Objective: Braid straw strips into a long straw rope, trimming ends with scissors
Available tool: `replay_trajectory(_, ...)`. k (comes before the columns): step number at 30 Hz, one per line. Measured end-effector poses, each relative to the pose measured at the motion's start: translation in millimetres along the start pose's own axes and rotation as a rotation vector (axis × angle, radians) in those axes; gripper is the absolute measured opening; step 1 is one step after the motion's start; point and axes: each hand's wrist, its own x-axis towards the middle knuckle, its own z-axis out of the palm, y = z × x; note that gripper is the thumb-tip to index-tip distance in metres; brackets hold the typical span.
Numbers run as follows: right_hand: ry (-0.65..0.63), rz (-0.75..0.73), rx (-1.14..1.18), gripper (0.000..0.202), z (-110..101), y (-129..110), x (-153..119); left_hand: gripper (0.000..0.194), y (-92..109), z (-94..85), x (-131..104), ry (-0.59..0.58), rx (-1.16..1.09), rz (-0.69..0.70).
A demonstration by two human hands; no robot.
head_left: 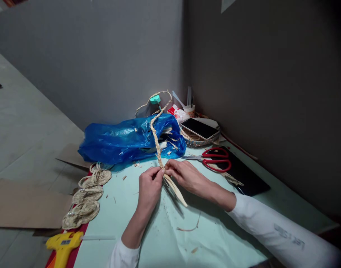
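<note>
A plain grey wall fills the upper left and centre, meeting a darker wall at a shadowed vertical corner right of top centre. Pale floor tiles with thin joints cover the left side. A table with a pale green, creased top spans the lower centre, lit softly, its right end dimmer.

glossy crinkled blue plastic bag, rough fibre braid, smooth red-handled metal scissors, matt grey wall
</note>
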Motion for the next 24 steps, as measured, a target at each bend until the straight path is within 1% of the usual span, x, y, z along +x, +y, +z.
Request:
replay_trajectory(3,0.001,-0.009,-0.174,0.016,2.3,-0.3,0.0,0.022,1.3,2.4,-2.2,0.046,0.127,0.05)
replay_trajectory(5,0.014,-0.015,-0.219,0.017,4.8,-0.2,0.1,0.021,3.1,3.9,-4.3,0.067,0.187,0.078)
replay_trajectory(7,0.02,-0.027,-0.214,0.018,7.1,0.3,-0.2,0.021,4.6,4.5,-6.0,0.061,0.216,0.078)
replay_trajectory(9,0.037,-0.034,-0.177,0.017,8.4,1.1,-0.7,0.021,4.7,4.0,-6.6,0.044,0.204,0.061)
replay_trajectory(12,0.062,-0.004,-0.144,0.017,7.4,2.2,-1.3,0.021,2.3,1.9,-5.2,0.016,0.119,0.029)
replay_trajectory(14,0.051,0.006,-0.178,0.014,4.9,2.5,-1.4,0.021,0.1,0.6,-3.4,0.002,0.078,0.012)
replay_trajectory(16,0.036,-0.01,-0.245,0.014,2.5,1.9,-1.4,0.021,-1.1,0.2,-2.1,0.009,0.089,0.006)
replay_trajectory(18,0.047,-0.028,-0.316,0.018,1.9,-0.1,-2.1,0.019,-0.3,0.9,-2.2,0.041,0.152,0.029)
replay_trajectory(21,0.117,-0.062,-0.426,0.02,6.5,-5.7,-5.5,0.018,4.2,3.1,-4.4,0.109,0.252,0.077)
replay_trajectory(24,0.173,-0.092,-0.514,0.024,17.1,-10.6,-10.5,0.019,8.1,4.8,-6.3,0.146,0.234,0.059)
